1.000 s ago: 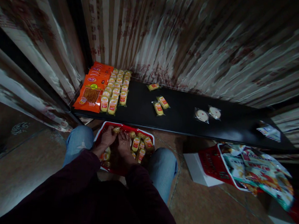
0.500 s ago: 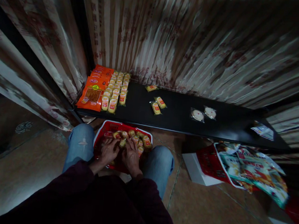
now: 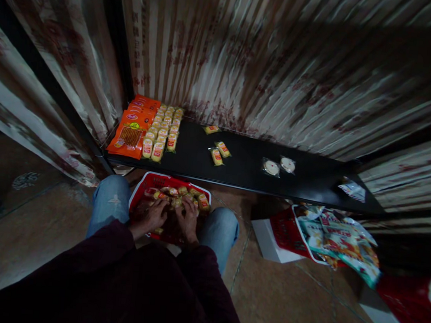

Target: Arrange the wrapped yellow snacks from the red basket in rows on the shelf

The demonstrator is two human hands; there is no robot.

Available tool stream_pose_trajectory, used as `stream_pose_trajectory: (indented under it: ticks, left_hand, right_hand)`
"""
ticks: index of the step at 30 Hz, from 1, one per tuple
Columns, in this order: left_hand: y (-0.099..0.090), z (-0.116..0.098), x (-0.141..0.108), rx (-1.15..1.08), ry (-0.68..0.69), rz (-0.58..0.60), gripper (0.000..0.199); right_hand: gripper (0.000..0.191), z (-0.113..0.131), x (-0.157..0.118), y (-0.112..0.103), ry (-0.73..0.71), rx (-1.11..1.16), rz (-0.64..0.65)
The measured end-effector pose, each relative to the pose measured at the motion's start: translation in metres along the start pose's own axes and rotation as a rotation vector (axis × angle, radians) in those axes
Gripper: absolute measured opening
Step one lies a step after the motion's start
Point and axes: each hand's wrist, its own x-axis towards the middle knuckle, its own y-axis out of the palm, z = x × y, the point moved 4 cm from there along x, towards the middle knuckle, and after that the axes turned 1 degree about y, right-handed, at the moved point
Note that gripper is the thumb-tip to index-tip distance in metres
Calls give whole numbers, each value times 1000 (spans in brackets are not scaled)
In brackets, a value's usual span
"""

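Observation:
Both hands are down in a red basket [image 3: 201, 188] with a white rim, between my knees. It holds several small yellow cakes [image 3: 204, 202] in clear wrappers with red and yellow labels. My left hand [image 3: 155, 215] has its fingers bent over cakes on the left side. Beside it, my right hand [image 3: 187, 220] curls its fingers round a wrapped cake near the middle. The fingertips of the two hands are close together, and dim light partly hides what lies under them.
Ahead runs a low black shelf [image 3: 186, 149]. Orange snack bags [image 3: 129, 134] and rows of wrapped cakes [image 3: 157, 150] stand at its left; loose cakes [image 3: 216, 156], round white packets [image 3: 271, 167] and a small bag [image 3: 352, 189] lie farther right. Another red basket [image 3: 282, 232] holds snack bags [image 3: 340, 238].
The camera view has turned slightly right, so the shelf and baskets appear farther left. Both hands stay in the basket, and their fingers have shifted a little among the cakes.

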Motion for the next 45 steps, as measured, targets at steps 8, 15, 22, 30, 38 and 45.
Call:
stream_pose_trajectory:
  ticks: [8,15,22,30,38,45]
  left_hand:
    - [0,1,0,-223,-34,-1,40]
    - [10,11,3,-664,-336,28,34]
    - [11,11,1,-1061,-551,-4,37]
    - [1,25,3,-1130,-704,-198,14]
    - [-12,22,4,-1590,-886,-100,18]
    - [-11,5,1,-1665,-834,-72,22]
  right_hand:
    - [26,-17,3,0,110,237,-61]
    - [28,-13,0,-1,82,269,-40]
    - [29,11,-7,7,-129,15,117]
    - [40,24,-11,13,-172,-6,222]
    - [33,17,-6,5,-101,64,89]
    - [46,24,-1,4,221,430,49]
